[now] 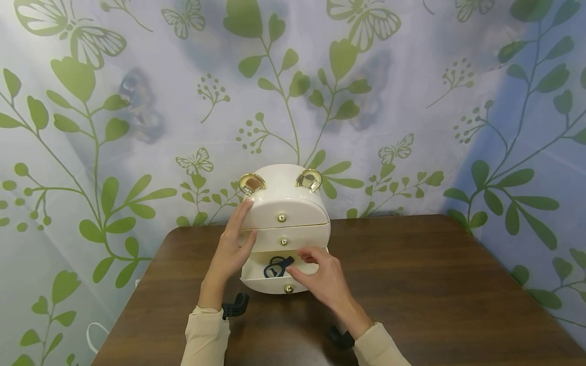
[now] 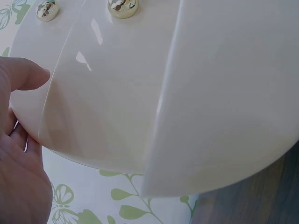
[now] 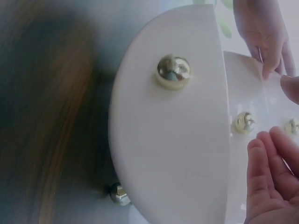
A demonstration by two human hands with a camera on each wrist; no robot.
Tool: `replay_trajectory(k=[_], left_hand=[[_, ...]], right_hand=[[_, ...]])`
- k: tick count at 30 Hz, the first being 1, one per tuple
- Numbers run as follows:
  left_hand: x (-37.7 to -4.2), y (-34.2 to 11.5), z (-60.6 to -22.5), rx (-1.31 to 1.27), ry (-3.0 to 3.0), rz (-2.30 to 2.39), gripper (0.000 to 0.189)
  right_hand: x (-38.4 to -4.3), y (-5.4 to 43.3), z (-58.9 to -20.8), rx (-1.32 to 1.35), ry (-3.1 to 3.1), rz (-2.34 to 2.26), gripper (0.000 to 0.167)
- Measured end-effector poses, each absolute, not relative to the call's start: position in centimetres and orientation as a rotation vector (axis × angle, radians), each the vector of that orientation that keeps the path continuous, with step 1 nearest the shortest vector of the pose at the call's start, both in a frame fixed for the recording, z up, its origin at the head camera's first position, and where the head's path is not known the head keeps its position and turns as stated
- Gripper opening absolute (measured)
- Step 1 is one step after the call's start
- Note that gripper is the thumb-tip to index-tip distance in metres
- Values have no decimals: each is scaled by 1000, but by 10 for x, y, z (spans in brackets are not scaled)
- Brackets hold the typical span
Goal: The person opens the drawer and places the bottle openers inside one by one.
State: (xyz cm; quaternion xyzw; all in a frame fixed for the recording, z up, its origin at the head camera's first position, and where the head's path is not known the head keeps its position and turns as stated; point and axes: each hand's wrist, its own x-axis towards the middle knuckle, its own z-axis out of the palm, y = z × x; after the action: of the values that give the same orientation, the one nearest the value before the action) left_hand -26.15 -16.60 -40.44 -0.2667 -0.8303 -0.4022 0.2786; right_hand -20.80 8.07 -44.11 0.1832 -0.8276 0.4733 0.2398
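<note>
A white rounded jewelry box (image 1: 284, 203) with gold knobs and gold bear-like ears stands on the table, its bottom drawer (image 1: 256, 269) pulled out. Inside that drawer lies a dark blue looped thing (image 1: 276, 268) with a tab; its kind is unclear. My left hand (image 1: 231, 249) rests against the box's left side, fingers along the edge and thumb at the front, as the left wrist view shows. Over the drawer's right part hovers my right hand (image 1: 325, 277), thumb and fingers apart with nothing between them. The drawer's front wall (image 3: 173, 130) hides its contents in the right wrist view.
Brown wooden table (image 1: 435, 284) spreads on both sides of the box. Behind it hangs a cloth (image 1: 412, 101) printed with green leaves and butterflies. The two upper drawers (image 1: 284, 229) are closed. A white cord (image 1: 91, 338) loops beside the table's left edge.
</note>
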Motion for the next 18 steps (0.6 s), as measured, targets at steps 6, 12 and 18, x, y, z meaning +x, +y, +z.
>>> replay_trajectory(k=[6, 12, 18], left_hand=[[-262, -166, -404, -718, -2221, -1082, 75], [-262, -166, -404, -716, -2225, -1089, 75], [-263, -167, -405, -722, -2218, -1075, 75]], right_hand=[[-203, 76, -441, 606, -2225, 1355, 33], [-198, 76, -446, 717, -2203, 1327, 27], [-193, 81, -455, 772, -2249, 1321, 21]])
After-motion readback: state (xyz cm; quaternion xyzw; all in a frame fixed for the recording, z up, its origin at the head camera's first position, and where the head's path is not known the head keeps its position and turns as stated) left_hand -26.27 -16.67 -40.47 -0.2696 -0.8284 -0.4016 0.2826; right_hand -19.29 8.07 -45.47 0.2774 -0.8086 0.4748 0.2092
